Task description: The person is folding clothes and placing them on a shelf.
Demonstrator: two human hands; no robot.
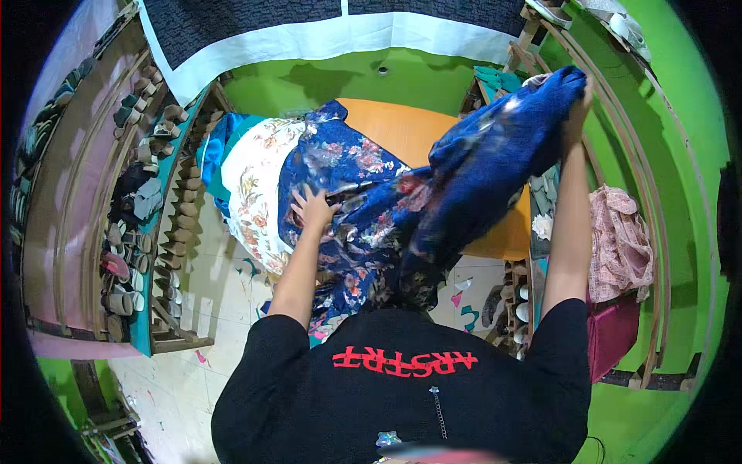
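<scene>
A large navy floral cloth [340,158] lies over an orange tabletop [398,124] and hangs off its near side toward me. My left hand [313,209] presses flat on it, fingers spread. High at the right, my right hand [580,104] grips a bunched end of the same cloth, pulling it up off the table; some of its fingers are hidden behind the fabric. The raised part shows a plainer, brighter blue face. Left of my left hand lies a white floral cloth [259,182], with teal and blue satiny fabric [219,155] beyond it.
Wooden racks of shoes [182,224] stand at the left, and another shoe rack [514,301] is close at the right. A pink lacy garment [618,240] hangs over a maroon surface [613,336]. Fabric scraps [470,313] litter the tiled floor.
</scene>
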